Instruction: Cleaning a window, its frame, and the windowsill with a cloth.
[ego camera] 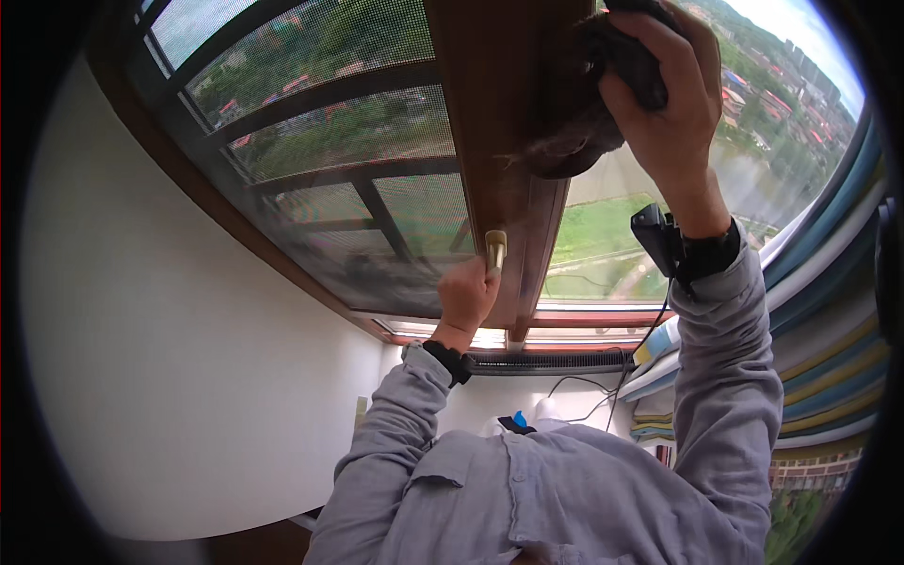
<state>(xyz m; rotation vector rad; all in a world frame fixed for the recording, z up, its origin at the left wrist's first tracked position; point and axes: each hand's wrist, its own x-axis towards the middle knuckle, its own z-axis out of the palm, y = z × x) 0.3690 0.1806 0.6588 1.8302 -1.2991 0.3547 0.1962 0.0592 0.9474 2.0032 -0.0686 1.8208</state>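
My right hand [671,99] is raised at the upper right, its fingers closed around a dark, bunched cloth [593,92]. The cloth lies against the brown window frame [487,127] and hangs partly over the glass pane [607,226]. Lower and to the left, my left hand [466,293] grips the pale metal window handle [496,251] on the same frame. Left of the handle is a window sash with a mesh screen [339,127] and dark bars behind it. A black device with a cable [657,236] is strapped at my right wrist.
Striped curtains [833,318] are gathered on the right. A white wall [183,339] fills the left side. Below the window run a dark slotted grille [551,362] and a white wall, with thin black cables [618,395] hanging in front near my right arm.
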